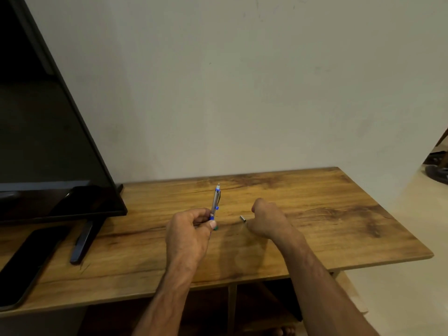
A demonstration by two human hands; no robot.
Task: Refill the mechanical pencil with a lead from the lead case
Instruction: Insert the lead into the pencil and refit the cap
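Blue-trimmed and silver, the mechanical pencil [215, 202] stands almost upright above the table [339, 214], its lower end gripped by the left hand [191, 229] between thumb and curled fingers. The right hand [266, 220] rests on the wood with fingers curled — whether it pinches a lead I cannot tell. Just beside it lies a small grey metal piece [243, 218], likely the pencil's cap, so the loading step seems in hand; next a thin lead must be steered into the top end, which calls for a steady, fine pinch. No lead case shows plainly. The table, wood-grained, stands against a bare pale wall [242, 93], a dark screen [48, 141] on its left — a dark phone [29, 263] lies before it.
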